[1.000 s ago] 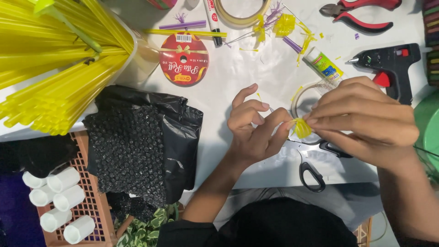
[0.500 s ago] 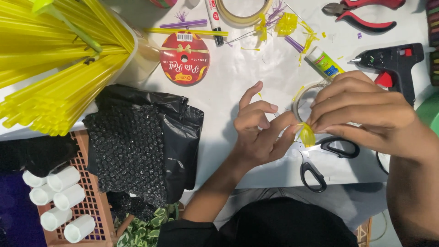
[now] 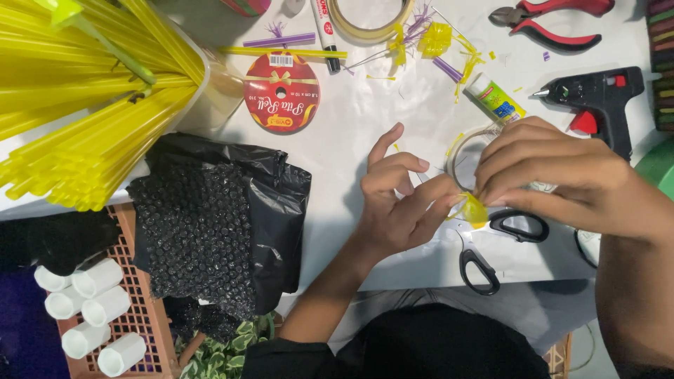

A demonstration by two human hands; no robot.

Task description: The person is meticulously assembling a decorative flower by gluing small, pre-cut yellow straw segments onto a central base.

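My left hand (image 3: 400,200) and my right hand (image 3: 554,172) meet over the white table (image 3: 365,126), both pinching a small yellow plastic piece (image 3: 474,210) between fingertips. The left thumb and forefinger press it from the left; the right hand's fingers curl over it from above and hide most of it. Under the right hand lies a clear tape ring (image 3: 463,151), partly covered. Black-handled scissors (image 3: 502,242) lie on the table just below the yellow piece.
A bundle of yellow straws (image 3: 77,119) fills the upper left. A red ribbon spool (image 3: 282,92), glue bottle (image 3: 495,98), black glue gun (image 3: 597,98), red pliers (image 3: 547,17) and tape roll (image 3: 372,21) lie beyond. A black bag of beads (image 3: 210,224) and an orange crate of white tubes (image 3: 91,316) sit left.
Both hands have shifted slightly down and toward me with the yellow piece, which now shows a little more below the right fingers. The left fingers have curled in closer.
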